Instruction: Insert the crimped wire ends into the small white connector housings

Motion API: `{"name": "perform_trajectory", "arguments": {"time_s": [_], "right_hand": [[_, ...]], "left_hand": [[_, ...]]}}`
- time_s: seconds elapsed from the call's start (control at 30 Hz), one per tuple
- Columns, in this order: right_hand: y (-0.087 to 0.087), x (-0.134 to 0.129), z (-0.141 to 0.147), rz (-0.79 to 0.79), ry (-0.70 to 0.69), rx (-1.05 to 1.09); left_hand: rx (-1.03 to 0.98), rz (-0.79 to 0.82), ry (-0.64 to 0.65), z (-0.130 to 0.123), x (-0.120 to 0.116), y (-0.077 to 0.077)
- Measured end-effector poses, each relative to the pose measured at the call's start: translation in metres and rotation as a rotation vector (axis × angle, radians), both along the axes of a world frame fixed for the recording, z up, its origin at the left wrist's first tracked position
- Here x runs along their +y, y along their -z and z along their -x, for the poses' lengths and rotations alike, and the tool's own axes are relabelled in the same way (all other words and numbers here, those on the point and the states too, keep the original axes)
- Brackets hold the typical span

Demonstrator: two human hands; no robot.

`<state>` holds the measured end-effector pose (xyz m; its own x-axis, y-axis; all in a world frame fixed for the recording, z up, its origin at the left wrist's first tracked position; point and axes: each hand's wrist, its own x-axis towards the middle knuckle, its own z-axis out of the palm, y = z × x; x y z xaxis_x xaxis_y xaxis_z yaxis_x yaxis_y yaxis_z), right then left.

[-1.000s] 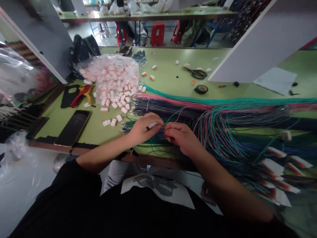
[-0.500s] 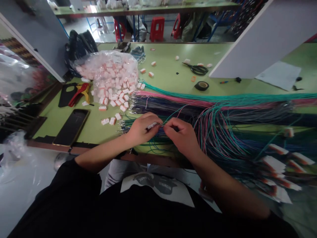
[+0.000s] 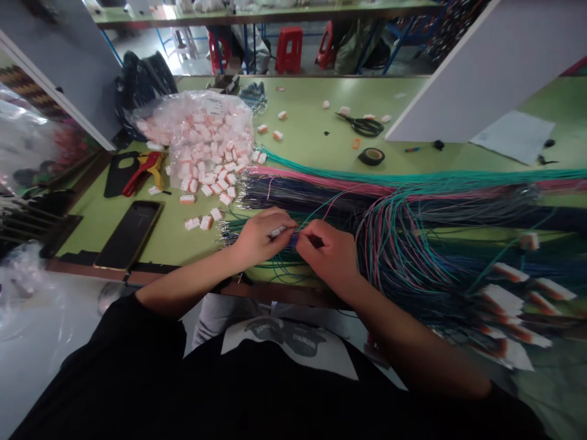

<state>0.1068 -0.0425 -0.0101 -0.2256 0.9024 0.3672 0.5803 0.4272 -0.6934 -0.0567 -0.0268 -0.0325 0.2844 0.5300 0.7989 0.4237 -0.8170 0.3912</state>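
One white plug (image 3: 276,231) sits clamped between the thumb and fingers of the left hand (image 3: 259,235); at three o'clock from it, the right hand (image 3: 329,250) has thumb and forefinger together, though whether they grip one green wire (image 3: 320,209) cannot be told. Uncounted wires (image 3: 403,226) spread toward three o'clock across the table (image 3: 307,107). From the hands, one phone (image 3: 129,235) lies at nine, one bag of plugs (image 3: 197,122) between ten and eleven, one pair of scissors (image 3: 367,126) at one, and three red stools (image 3: 288,49) near twelve.
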Motion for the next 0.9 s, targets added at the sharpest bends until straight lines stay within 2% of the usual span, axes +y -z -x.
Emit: {"name": "perform_trajectory", "arguments": {"time_s": [0.53,0.77,0.9], "right_hand": [[0.0023,-0.0023,0.0006,-0.053,-0.002,-0.102],[0.0045,-0.0013,0.0018,-0.074,0.002,-0.162],[0.0037,-0.0020,0.0019,-0.073,0.002,-0.203]], "left_hand": [[0.059,0.026,0.032,0.0031,-0.0001,-0.0028],[0.095,0.101,0.033,0.0040,-0.0025,-0.0045],[0.082,0.077,0.038,0.0037,-0.0027,-0.0043]]}}
